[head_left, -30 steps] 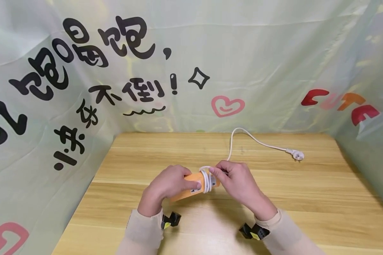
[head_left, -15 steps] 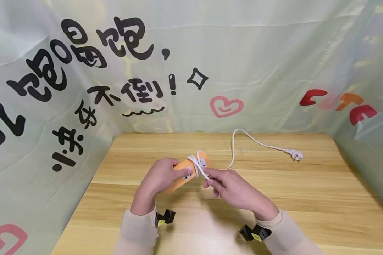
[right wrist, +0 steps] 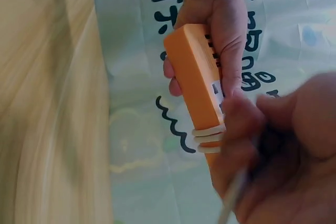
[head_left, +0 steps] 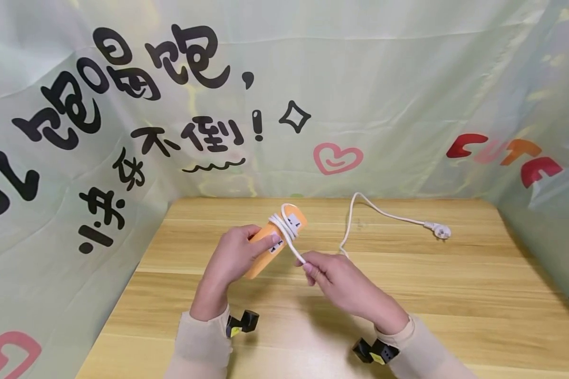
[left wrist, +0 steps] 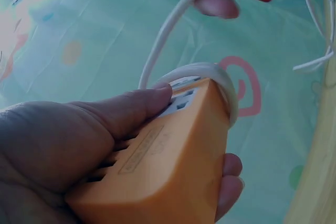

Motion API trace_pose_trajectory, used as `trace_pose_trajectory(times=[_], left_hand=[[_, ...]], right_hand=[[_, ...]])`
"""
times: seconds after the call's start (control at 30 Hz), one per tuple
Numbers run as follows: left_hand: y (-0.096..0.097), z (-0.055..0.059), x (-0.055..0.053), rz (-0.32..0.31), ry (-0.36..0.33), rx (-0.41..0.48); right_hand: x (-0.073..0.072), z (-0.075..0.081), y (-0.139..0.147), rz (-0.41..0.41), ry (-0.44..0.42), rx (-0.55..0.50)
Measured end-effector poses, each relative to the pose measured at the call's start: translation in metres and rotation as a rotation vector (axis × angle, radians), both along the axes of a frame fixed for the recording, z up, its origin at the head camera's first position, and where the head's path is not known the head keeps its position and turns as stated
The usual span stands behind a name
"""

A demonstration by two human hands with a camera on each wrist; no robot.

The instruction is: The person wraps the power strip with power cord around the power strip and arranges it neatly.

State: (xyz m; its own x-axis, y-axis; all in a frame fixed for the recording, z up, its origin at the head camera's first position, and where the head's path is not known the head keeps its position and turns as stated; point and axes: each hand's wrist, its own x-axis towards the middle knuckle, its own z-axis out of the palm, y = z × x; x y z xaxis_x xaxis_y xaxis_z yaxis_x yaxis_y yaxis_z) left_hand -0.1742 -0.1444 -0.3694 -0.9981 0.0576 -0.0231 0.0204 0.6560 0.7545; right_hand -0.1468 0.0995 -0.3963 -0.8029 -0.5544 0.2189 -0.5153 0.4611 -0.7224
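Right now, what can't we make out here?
Head: orange power strip, partly hidden by the left hand; white cord, partly hidden by the right hand.
Left wrist: right hand, cut off by the top edge; printed label, too faint to read.
Right wrist: right hand's fingers, blurred, covering part of the strip's wrapped end.

Power strip (left wrist: 184,150) solid orange, its socket plates (head_left: 293,223) white with dark slots (left wrist: 182,105). Cord (head_left: 291,245) plain white, plug (head_left: 441,231) same white. Tabletop (head_left: 408,284) pale honey wood, streaked with darker grain. Backdrop cloth (head_left: 384,89) pale green, faint yellow patches (head_left: 192,100); black lettering (head_left: 215,82), pink heart outline (head_left: 338,159), word CUTE (head_left: 521,146) in red, pink and orange. Sleeves (head_left: 204,337) plain beige. Wrist cameras (head_left: 249,320) black, yellow labels (head_left: 378,358).
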Motion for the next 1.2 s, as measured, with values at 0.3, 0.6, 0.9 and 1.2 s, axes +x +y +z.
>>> trace_pose_trajectory(times=[0.3,0.6,0.9,1.2], left_hand=[[-0.006,0.003,0.0,-0.006,-0.036,0.173],[-0.008,0.004,0.001,-0.103,-0.064,0.333],[-0.011,0.005,0.003,-0.215,-0.125,0.435],[-0.016,0.005,0.004,-0.3,-0.216,0.539]], right_hand=[[-0.005,-0.009,-0.001,-0.063,-0.052,-0.007],[-0.013,-0.016,-0.001,-0.193,-0.026,0.052],[-0.021,-0.008,0.015,-0.038,-0.226,-0.091],[-0.026,-0.013,0.013,-0.279,0.055,0.139]])
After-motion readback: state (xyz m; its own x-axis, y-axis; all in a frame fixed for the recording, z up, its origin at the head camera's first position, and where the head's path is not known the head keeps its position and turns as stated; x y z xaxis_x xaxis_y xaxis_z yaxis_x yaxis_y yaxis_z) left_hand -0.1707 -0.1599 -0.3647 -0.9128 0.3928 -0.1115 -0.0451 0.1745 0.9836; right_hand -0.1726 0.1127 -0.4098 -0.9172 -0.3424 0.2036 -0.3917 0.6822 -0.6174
